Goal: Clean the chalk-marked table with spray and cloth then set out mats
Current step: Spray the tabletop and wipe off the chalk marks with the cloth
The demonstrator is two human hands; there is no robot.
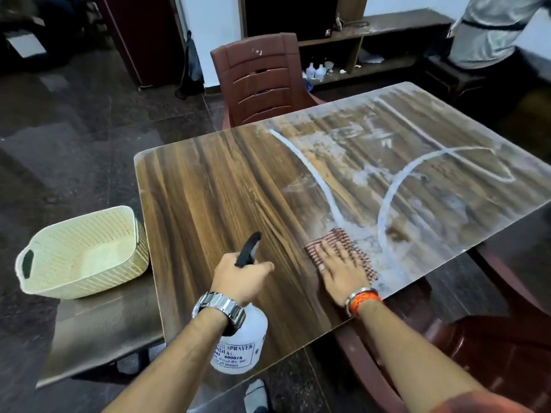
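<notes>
Wood-grain table (208, 186) with chalk marks (387, 186) beyond both hands. Left hand (241, 277) grips spray bottle (241, 338); right hand (343, 269), fingers flat, presses checked cloth (354, 248). Cream basket (83, 251) sits left of the left hand.

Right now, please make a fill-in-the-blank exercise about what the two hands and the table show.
1. The left hand grips the ____ bottle.
2. The right hand presses a checked ____ flat on the table.
3. White ____ marks cover the table's right part.

Missing words: spray; cloth; chalk.
</notes>
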